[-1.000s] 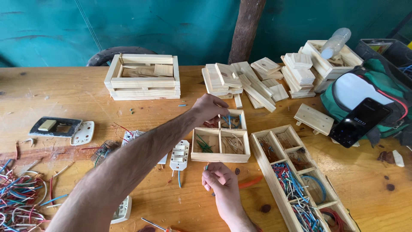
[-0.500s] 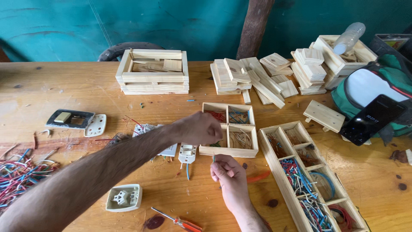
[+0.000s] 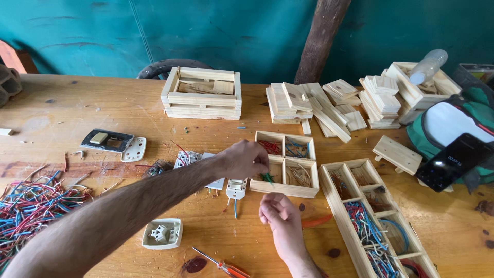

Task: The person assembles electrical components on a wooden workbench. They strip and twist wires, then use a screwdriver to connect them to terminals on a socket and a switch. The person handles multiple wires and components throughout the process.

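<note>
Pinching green wire bits (image 3: 267, 177), left hand (image 3: 247, 159) over four-cell wooden tray (image 3: 286, 191); slack fingers risk spilling into neighbouring cell; right hand (image 3: 278, 213) loosely curled, empty.

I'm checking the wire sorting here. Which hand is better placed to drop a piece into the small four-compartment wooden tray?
Probably the left hand: it reaches across and hovers at the small four-compartment tray, fingertips right by the green wire bits in its near-left compartment. The right hand sits just short of the tray's front wall, fingers curled.

place: workshop | signs: wooden bench (image 3: 128, 110); wire scraps (image 3: 31, 206); stacked wood offcuts (image 3: 319, 105)
</note>
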